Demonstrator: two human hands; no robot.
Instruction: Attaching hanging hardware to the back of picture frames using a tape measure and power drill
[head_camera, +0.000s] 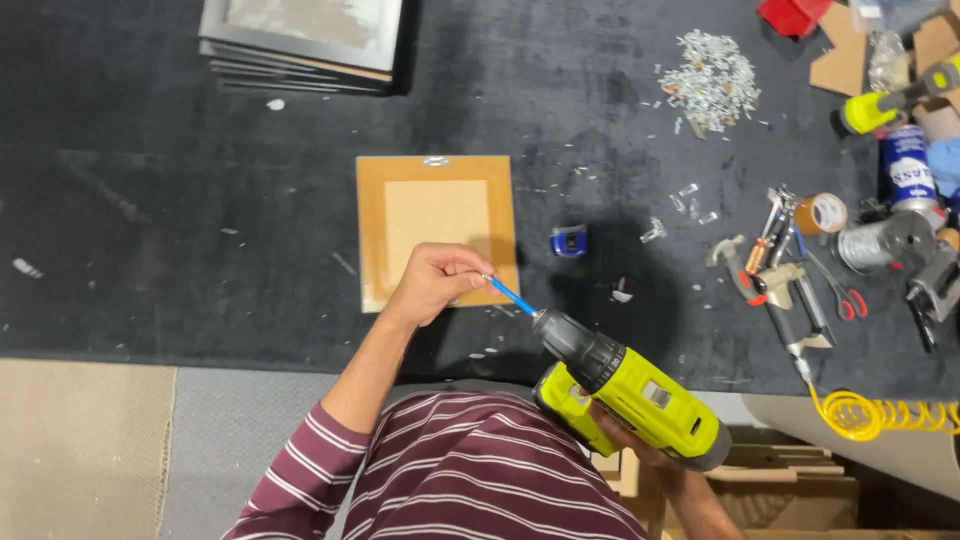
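My left hand pinches the blue bit at its tip, fingers closed tight on it. My right hand grips the handle of the yellow-green drill, mostly hidden under the body. Drill is held in the air over the table's near edge, chuck pointing up-left, bit seated in the chuck. Just beyond my left hand, a brown frame back lies flat on the black table, mid-table. Small blue tape measure just right of it. Stack of frames at far edge. Pile of metal scraps far right; hammer, scissors by right edge.
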